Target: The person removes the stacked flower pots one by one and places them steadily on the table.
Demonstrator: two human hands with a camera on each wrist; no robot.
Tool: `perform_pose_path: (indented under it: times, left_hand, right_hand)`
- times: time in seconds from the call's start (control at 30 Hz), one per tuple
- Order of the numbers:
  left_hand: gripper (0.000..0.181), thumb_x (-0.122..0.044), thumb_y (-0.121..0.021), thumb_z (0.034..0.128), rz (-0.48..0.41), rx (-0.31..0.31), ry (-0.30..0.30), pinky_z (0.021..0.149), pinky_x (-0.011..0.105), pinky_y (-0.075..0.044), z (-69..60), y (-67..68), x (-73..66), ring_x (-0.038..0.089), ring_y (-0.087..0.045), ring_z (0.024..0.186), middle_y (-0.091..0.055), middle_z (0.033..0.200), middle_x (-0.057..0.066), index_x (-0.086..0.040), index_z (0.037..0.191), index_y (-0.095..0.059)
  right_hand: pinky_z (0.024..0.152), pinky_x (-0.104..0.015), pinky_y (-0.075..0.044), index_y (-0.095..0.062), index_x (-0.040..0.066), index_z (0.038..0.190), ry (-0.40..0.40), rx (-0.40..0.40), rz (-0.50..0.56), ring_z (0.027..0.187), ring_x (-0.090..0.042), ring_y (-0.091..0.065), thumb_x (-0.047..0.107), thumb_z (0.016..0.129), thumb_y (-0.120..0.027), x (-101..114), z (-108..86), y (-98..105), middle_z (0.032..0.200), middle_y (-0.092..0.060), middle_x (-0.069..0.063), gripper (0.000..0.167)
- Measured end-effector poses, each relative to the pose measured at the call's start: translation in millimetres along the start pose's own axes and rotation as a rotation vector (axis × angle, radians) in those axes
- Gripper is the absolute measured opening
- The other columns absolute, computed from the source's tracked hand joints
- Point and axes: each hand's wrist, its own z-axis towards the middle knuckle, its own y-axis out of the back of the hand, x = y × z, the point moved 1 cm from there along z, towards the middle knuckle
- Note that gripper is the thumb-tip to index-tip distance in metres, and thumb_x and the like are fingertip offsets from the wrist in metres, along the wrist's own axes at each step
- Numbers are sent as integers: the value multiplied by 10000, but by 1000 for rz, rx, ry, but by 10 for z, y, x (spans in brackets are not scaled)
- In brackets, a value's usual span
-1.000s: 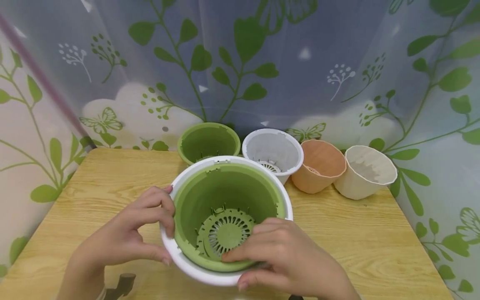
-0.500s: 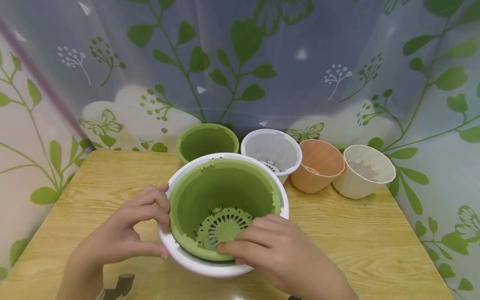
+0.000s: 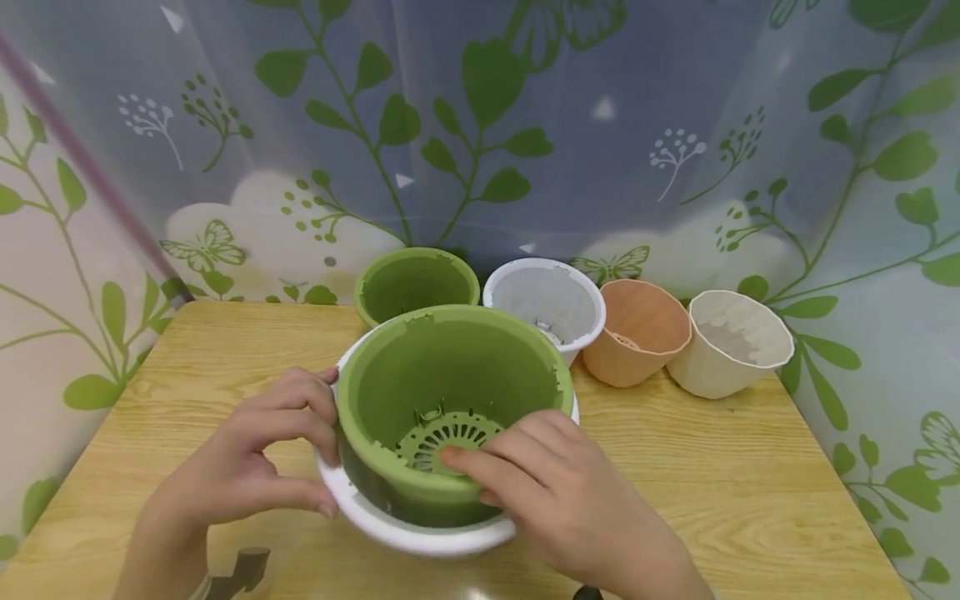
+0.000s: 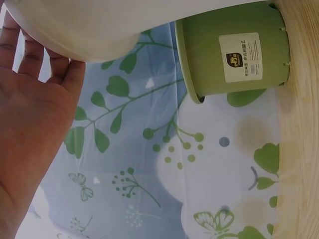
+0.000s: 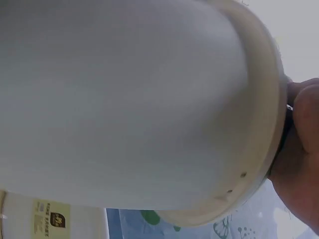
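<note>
In the head view, a green flowerpot stands partly raised and tilted inside a larger white flowerpot. My right hand pinches the green pot's near rim, index finger inside and thumb mostly hidden. The slotted base of this pot shows below my fingertip. My left hand holds the white pot by its left rim, fingers curled at the edge and thumb against the near side. The right wrist view is filled by the white pot's smooth outer wall.
Along the back of the wooden table stand a second green pot, a smaller white pot, an orange pot and a cream pot. A leaf-patterned curtain hangs behind them.
The green pot has risen and tilted out of the white pot, its near rim lifted by my right hand. My left hand keeps its hold on the white rim.
</note>
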Motion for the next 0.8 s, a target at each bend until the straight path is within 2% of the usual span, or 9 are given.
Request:
perform_pose_path:
  times: [0.13, 0.33, 0.47, 0.57, 0.8]
  left_hand:
    - [344, -255, -874, 709, 3, 29, 5, 1229, 391, -256, 19, -29, -13, 191, -467, 1014, -551, 953, 38, -78, 916, -664]
    - [323, -239, -876, 702, 3, 32, 33, 1244, 389, -219, 16, -52, -33, 186, -482, 1058, -558, 969, 38, -88, 920, -690]
    - [317, -234, -880, 695, 10, 40, 45, 1250, 386, -197, 22, -64, -35, 185, -476, 1066, -546, 973, 33, -102, 922, -703]
    - [310, -234, -880, 695, 11, 45, 44, 1252, 385, -185, 29, -69, -35, 185, -463, 1065, -525, 968, 29, -111, 919, -705]
    - [310, -239, -881, 691, 17, 47, 47, 1252, 385, -182, 38, -84, -33, 186, -462, 1097, -537, 981, 29, -117, 912, -700]
  right_hand:
    - [734, -239, -481, -677, 65, 1174, -12, -28, 10, 813, -124, -570, 165, 1045, -456, -22, -1, 28, 974, -657, 38, 275]
    - [741, -244, -460, -681, 107, 1172, -46, 45, 44, 800, -128, -534, 141, 940, -532, -26, -38, 27, 958, -626, 61, 278]
    - [767, -257, -463, -689, 120, 1122, -40, 58, 71, 817, -139, -539, 126, 940, -576, -29, -63, 32, 955, -623, 58, 214]
    - [785, -273, -479, -692, 117, 1064, -26, 43, 62, 830, -152, -554, 118, 958, -551, -32, -61, 45, 955, -640, 49, 176]
    - [817, -309, -500, -697, 127, 996, -27, 3, 6, 832, -165, -590, 107, 962, -489, -52, -57, 84, 923, -657, 46, 212]
